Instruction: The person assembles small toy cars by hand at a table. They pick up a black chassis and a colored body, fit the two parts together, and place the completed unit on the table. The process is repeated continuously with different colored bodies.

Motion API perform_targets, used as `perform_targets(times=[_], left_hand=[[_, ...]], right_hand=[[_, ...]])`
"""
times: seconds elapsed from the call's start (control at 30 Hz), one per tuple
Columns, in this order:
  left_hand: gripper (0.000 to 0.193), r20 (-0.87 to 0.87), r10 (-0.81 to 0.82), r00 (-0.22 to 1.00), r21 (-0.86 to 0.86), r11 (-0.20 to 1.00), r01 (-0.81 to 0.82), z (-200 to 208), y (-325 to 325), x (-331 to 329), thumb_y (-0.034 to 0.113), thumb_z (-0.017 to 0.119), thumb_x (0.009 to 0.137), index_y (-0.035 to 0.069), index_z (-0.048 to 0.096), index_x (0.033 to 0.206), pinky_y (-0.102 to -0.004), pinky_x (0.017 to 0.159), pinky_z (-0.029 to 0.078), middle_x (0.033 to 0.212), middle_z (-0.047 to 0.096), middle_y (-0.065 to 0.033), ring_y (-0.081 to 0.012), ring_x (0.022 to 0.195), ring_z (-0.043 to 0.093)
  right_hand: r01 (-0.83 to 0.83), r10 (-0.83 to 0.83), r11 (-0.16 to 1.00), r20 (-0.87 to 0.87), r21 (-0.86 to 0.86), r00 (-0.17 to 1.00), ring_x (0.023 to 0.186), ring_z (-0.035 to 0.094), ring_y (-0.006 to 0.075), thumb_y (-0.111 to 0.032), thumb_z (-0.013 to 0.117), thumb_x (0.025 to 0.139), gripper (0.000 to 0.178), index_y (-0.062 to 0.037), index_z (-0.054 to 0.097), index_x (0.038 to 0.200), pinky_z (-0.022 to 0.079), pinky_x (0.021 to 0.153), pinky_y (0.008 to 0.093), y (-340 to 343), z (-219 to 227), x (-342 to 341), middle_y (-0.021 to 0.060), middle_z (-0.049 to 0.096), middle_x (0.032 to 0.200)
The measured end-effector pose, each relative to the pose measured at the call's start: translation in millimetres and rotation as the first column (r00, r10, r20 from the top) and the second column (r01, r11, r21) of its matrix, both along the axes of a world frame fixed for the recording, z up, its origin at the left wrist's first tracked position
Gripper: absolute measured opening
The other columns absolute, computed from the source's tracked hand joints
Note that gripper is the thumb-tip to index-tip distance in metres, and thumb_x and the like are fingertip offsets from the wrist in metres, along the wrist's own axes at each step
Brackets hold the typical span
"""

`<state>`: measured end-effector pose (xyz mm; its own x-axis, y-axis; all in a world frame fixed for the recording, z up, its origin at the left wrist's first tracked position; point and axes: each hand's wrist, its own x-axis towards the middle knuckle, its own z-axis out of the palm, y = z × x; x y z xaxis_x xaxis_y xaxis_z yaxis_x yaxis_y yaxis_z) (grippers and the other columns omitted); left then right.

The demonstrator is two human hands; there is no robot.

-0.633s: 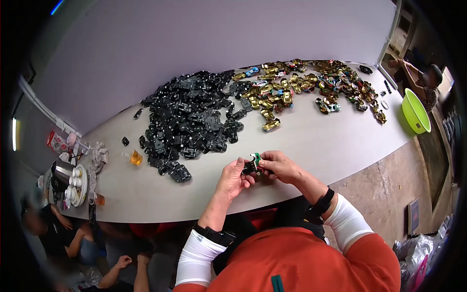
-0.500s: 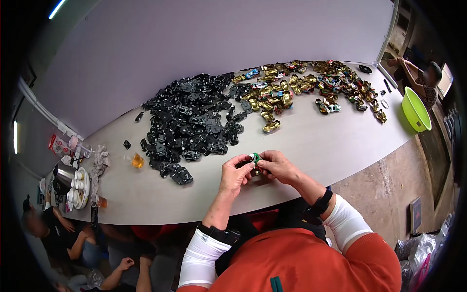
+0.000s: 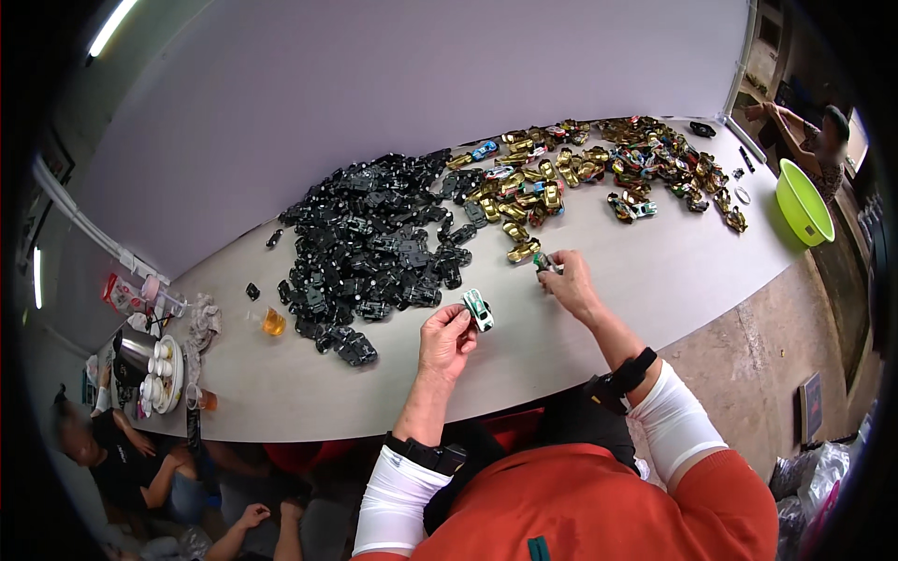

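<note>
Pinched in my left hand (image 3: 443,342) is a white and green toy car (image 3: 478,310), held just above the table. To its right and farther out, my right hand (image 3: 571,280) grips a small dark and green piece (image 3: 543,265), largely covered by the fingers; its exact kind cannot be made out. Just past those fingertips lies a gold toy car (image 3: 524,251), at the near end of a pile of gold and coloured toy car bodies (image 3: 538,192). A large heap of black toy car bases (image 3: 365,234) spreads over the table left of both hands.
A pale table (image 3: 271,383) backs onto a grey partition. On its left stand a cup of amber drink (image 3: 272,322), a cloth (image 3: 203,323) and a tray with white cups (image 3: 166,374). A green basin (image 3: 804,204) is at the right edge. Other people sit left and stand far right.
My hands were together on the green and white car; now they are apart. The left keeps the car, while the right has moved out and right toward the gold cars with a small piece.
</note>
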<state>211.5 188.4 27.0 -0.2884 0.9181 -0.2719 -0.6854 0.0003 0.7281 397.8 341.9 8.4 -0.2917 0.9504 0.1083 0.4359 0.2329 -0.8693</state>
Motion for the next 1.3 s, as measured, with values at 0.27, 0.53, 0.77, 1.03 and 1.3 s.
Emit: perform_targets(times=[0.27,0.53,0.77,1.03,1.3], left_hand=[[0.003,-0.098,0.000,0.995,0.055,0.998,0.005,-6,-7,12,0.002,0.057,0.084,0.003,0.057,0.086,-0.0175,0.039,0.034,0.074,0.059,-0.0060,-0.0101,0.054,0.052],[0.036,-0.318,-0.014,0.948,0.202,0.976,0.083,28,-23,22,-0.008,0.051,0.081,0.000,0.048,0.117,-0.0202,0.043,0.043,0.084,0.052,-0.0052,-0.0104,0.060,0.054],[0.037,-0.190,-0.047,0.981,0.296,0.950,0.103,13,-39,14,-0.001,0.062,0.080,-0.002,0.049,0.114,-0.0229,0.046,0.048,0.083,0.057,-0.0094,-0.0171,0.063,0.059],[0.041,-0.050,0.046,0.998,0.359,0.933,-0.026,17,-54,7,0.011,0.070,0.075,-0.001,0.053,0.111,-0.0219,0.044,0.047,0.098,0.061,-0.0152,-0.0174,0.064,0.060],[0.042,-0.105,0.058,0.993,0.339,0.941,-0.019,18,-56,11,0.007,0.071,0.073,-0.001,0.054,0.110,-0.0207,0.045,0.048,0.099,0.061,-0.0160,-0.0148,0.069,0.061]], right_hand=[[-0.250,0.252,0.967,-0.045,0.050,0.967,0.065,0.061,0.0238,-0.022,0.073,0.072,0.032,0.0040,0.063,0.086,0.049,0.061,0.0319,-63,60,-22,0.0167,0.063,0.074],[-0.495,0.406,0.833,-0.337,-0.247,0.850,0.051,0.047,0.0085,-0.026,0.069,0.078,0.031,0.0036,0.062,0.082,0.037,0.046,0.0240,-76,47,-31,0.0030,0.055,0.059],[-0.627,0.317,0.605,-0.574,-0.491,0.755,0.046,0.036,0.0046,-0.023,0.063,0.083,0.026,0.0019,0.061,0.091,0.026,0.040,0.0202,-88,51,-30,-0.0023,0.048,0.058],[-0.563,0.330,0.791,-0.606,-0.240,0.723,0.050,0.041,0.0028,-0.018,0.063,0.084,0.025,-0.0003,0.060,0.102,0.033,0.043,0.0186,-103,78,-17,-0.0009,0.056,0.069],[-0.460,0.487,0.873,-0.343,0.163,0.803,0.058,0.049,0.0075,-0.003,0.069,0.074,0.025,0.0014,0.060,0.097,0.041,0.051,0.0219,-114,80,-18,0.0033,0.058,0.075]])
